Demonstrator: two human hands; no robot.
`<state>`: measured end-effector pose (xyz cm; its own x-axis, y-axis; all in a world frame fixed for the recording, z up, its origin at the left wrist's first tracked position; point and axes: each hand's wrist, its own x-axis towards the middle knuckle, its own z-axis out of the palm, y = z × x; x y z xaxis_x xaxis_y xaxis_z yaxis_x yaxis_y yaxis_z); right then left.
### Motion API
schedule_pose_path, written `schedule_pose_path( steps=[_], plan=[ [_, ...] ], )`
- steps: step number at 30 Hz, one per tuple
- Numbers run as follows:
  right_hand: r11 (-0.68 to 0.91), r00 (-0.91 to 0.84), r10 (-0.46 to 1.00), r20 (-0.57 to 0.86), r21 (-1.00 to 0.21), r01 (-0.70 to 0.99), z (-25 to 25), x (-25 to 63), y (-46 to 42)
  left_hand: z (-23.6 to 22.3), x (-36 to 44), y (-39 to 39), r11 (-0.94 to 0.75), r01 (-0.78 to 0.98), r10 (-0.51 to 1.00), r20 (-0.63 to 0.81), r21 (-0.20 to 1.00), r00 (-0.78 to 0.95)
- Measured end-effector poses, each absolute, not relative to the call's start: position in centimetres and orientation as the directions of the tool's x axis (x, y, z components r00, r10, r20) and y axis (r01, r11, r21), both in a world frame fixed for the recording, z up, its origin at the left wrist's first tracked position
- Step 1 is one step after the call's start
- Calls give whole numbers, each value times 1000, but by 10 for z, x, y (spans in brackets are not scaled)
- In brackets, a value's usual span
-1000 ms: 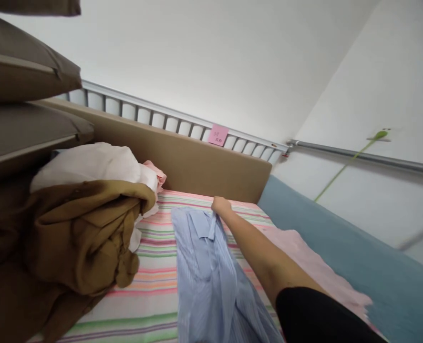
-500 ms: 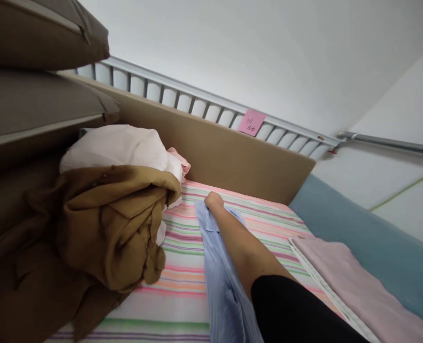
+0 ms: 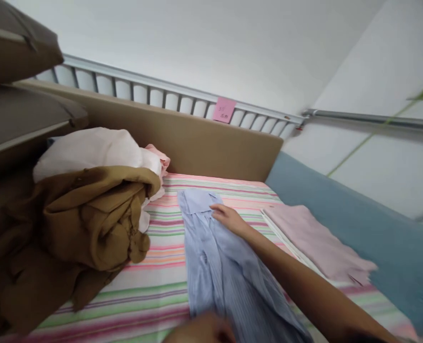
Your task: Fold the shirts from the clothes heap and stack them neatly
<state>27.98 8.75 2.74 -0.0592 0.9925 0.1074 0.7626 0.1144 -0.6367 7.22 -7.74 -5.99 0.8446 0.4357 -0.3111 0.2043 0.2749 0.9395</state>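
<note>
A light-blue, finely ribbed garment [image 3: 211, 267] lies lengthwise on the striped sheet, its smooth band [image 3: 197, 201] at the far end. Fingers stretched and slightly apart, my right hand [image 3: 229, 218] touches the right side of the garment just below that band. At the bottom edge, my left hand [image 3: 200, 329] is over the near part of the garment; motion smears it and its fingers cannot be made out. Folds run down the middle of the cloth.
A crumpled mustard-brown cloth [image 3: 97, 214] and a white cloth [image 3: 89, 150] are heaped at left, beside stacked brown cushions [image 3: 21, 114]. Folded pink cloth [image 3: 311, 238] lies at right on the striped sheet [image 3: 164, 278]. Behind stand a brown board [image 3: 211, 147] and a slatted rail [image 3: 139, 93].
My right hand has let go of the garment's far end and moved right and nearer. The garment now lies wider and flatter. My left hand has come into view below; the view has shifted right.
</note>
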Motion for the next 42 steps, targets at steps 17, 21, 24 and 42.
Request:
schedule_pose_path(
  steps=[17, 21, 24, 42],
  plan=[
    [-443, 332, 817, -471, -882, -162, -50, 404, -206, -104, 35, -169, 493, -209, 851, -518, 844, -86],
    [-547, 345, 782, -519, -837, -20, -51, 390, -190, -97, 62, -189, 473, -106, 880, -475, 875, 5],
    [-569, 373, 789, -488, -809, 147, -53, 381, -178, -87, 80, -188, 512, -131, 859, -510, 849, 48],
    [-567, 303, 817, -491, -779, 268, -65, 391, -191, -88, 108, -205, 589, -107, 799, -557, 801, 227]
  ],
)
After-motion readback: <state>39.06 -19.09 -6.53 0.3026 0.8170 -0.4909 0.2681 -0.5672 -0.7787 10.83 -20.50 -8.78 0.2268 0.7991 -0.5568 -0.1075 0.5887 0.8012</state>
